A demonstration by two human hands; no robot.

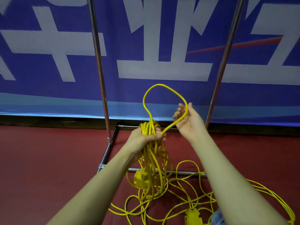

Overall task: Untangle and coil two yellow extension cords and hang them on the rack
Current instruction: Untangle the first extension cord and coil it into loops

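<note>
Yellow extension cords [152, 159], half-coiled, tangled

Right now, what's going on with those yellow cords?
A person is coiling yellow cord in front of the rack. The left hand grips the coiled bundle; the right hand holds a loop raised above it. More loose cord lies tangled on the red floor, with a socket block among it. No cord hangs on the visible rack poles.
</note>
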